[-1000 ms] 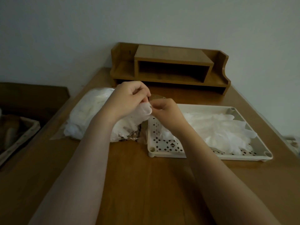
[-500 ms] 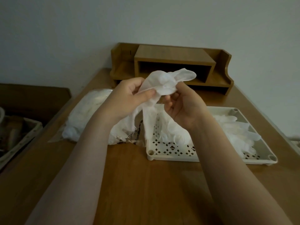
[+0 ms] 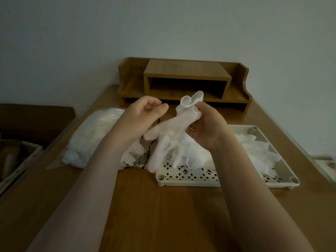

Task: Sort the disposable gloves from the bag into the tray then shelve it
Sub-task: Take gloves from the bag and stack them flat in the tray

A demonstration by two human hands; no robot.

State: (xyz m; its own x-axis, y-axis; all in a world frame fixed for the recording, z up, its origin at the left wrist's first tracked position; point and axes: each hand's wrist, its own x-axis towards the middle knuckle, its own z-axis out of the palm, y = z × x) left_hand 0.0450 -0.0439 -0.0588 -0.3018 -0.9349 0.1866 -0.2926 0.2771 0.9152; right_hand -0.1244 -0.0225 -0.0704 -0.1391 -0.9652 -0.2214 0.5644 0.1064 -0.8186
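**One glove held up over the tray's near-left corner**

One disposable glove (image 3: pixel 179 124) hangs from the right hand (image 3: pixel 207 128), which is raised above the worktop (image 3: pixel 145 206) with its palm turned towards the camera. The grip of that hand is closed round the glove's cuff end: the fingers curl over it and the cuff bunches out above them, while the glove's fingers dangle down to the near-left corner of the tray (image 3: pixel 190 181). Whether they touch the tray I cannot tell.

The left hand (image 3: pixel 143 117) is just beside the glove, to its left and apart from it. Its grip is loose, fingers lightly curled with the thumb near the fingertips, and it has hold of nothing.

The tray is a pale plastic one with a perforated floor, lying at the right side of the worktop with its near edge towards the person. More gloves (image 3: pixel 254 151) lie heaped in it, mostly in the middle and towards its right side.

The clear bag (image 3: pixel 91 139), full of white gloves, lies at the left edge of the worktop, its open end near the tray's left side.

A wooden shelf unit (image 3: pixel 185 82) stands at the far edge of the worktop against the wall, with an open compartment in its middle. A basket (image 3: pixel 20 166) sits off the worktop to the left, partly out of view.
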